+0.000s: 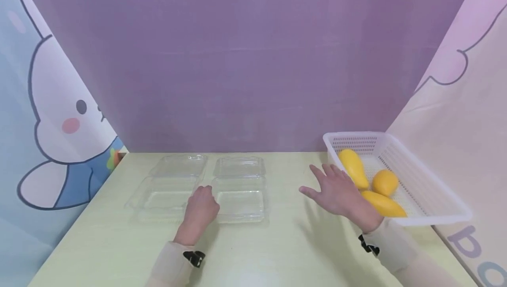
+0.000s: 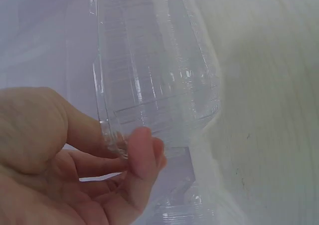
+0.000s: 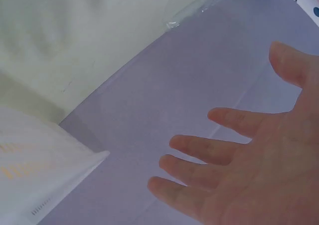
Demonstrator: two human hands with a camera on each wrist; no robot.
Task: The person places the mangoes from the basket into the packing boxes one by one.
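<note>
Two clear plastic clamshell boxes lie side by side on the table with their lids folded back, the left box [image 1: 164, 199] and the right box [image 1: 241, 203]. Between them is my left hand [image 1: 203, 207]. In the left wrist view, its thumb and fingers pinch the edge of the right box [image 2: 154, 80] near a corner. My right hand [image 1: 336, 192] is held with fingers spread and nothing in it, overlapping the near-left side of a white basket [image 1: 428, 177] in the head view. Inside that basket lie three yellow mangoes [image 1: 385, 183].
A pale table [image 1: 253, 252] carries the boxes and the basket. Behind it rises a purple backdrop [image 1: 253, 67]. Printed panels stand at both sides, the left one with a cartoon figure [image 1: 63, 102].
</note>
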